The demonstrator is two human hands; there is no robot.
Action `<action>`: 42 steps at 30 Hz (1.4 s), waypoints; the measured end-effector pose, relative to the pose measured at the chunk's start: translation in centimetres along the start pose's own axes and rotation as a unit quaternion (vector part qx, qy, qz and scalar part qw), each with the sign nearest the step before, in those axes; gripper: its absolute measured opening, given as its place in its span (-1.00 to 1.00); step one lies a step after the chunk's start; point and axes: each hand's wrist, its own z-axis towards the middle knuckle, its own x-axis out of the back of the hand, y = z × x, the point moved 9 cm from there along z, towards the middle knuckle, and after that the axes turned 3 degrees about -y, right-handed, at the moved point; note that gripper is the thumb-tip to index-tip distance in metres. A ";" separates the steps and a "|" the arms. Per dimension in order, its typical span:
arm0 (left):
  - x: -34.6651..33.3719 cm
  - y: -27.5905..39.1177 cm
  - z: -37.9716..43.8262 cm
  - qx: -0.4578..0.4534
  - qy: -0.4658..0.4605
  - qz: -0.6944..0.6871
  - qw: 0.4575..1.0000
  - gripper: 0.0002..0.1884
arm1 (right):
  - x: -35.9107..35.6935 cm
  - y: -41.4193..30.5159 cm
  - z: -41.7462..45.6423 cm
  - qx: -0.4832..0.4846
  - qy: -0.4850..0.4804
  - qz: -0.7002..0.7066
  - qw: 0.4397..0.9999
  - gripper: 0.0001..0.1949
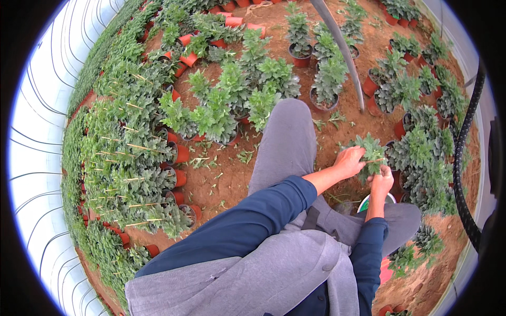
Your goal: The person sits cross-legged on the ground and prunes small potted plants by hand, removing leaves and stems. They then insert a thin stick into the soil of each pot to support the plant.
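Both of my hands are at a leafy potted plant [369, 148] right of my knees, where a thin wooden stick [374, 160] stands among the leaves. My left hand [349, 161] reaches in from the left, its fingers bent against the foliage by the stick's lower end. Just below and to the right, my right hand [381, 182] has its fingertips pinched together near the stem. What exactly lies between the fingers of either hand is too small to tell. The plant's pot is hidden behind my hands.
A white-rimmed container [390, 198] sits between my legs. Potted plants [215, 114] stand ahead, and staked plants [138, 177] crowd the left. A curved grey pole [343, 45] rises from the soil. Cut leaves [245, 157] litter the reddish ground. A black braided cable [460, 158] hangs at the right.
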 end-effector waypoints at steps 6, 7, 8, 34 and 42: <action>-0.5 -0.9 0.4 -0.012 0.011 -0.018 1.000 -0.79 | -2.4 -1.1 0.1 0.019 -0.038 -0.016 0.999 -0.80; -0.6 -0.3 0.5 0.022 -0.015 -0.020 0.999 -0.77 | -1.5 -1.7 0.0 0.071 -0.008 -0.019 0.997 -0.82; -0.7 0.1 0.5 0.014 -0.027 -0.033 0.999 -0.74 | -1.3 -0.7 0.7 0.050 -0.004 0.031 0.998 -0.86; -1.1 -2.2 0.6 0.077 -0.063 0.016 0.995 -0.62 | 0.2 -0.3 -2.4 -0.125 -0.031 0.121 0.984 -0.84; -1.0 -1.9 0.5 0.084 -0.073 -0.002 0.994 -0.62 | -1.9 -0.5 -1.0 -0.094 -0.068 0.087 0.989 -0.81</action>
